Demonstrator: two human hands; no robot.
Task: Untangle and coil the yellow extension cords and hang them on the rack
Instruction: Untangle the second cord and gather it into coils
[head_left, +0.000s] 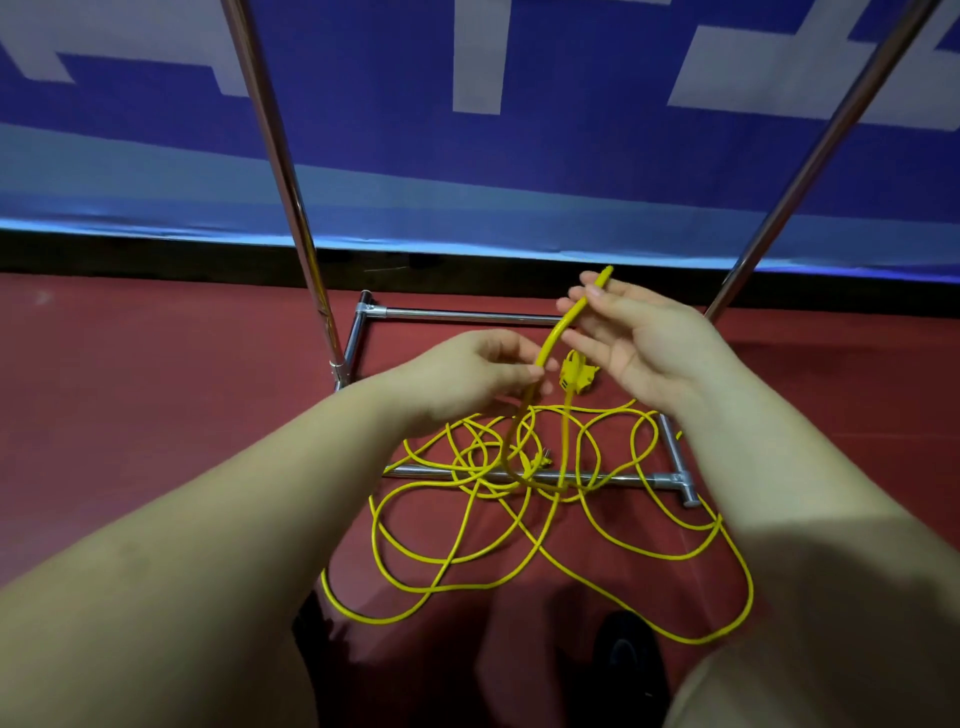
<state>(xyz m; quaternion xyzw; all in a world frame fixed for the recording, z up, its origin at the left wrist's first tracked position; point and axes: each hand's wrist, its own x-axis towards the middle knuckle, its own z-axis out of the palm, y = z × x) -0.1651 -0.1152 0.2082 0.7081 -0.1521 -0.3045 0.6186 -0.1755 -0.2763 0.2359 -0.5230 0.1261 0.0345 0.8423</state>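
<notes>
Cord (550, 343) pinched in your left hand (483, 374); right hand (639, 338) fingers loosely hold its top. Tangle (519, 499) overlaps rack (670, 478) base; banner (467, 104) lettering cropped, unreadable.

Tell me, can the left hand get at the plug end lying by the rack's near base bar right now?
Probably not at once. The left hand is pinching the raised yellow cord, which the right hand also holds. The plug lies below it by the base bar, amid tangled loops but uncovered; letting go first should open the way.

tangled yellow cords (519, 519) lie over the rack base bars (613, 477); slanted chrome poles (283, 171) flank the open middle.
</notes>
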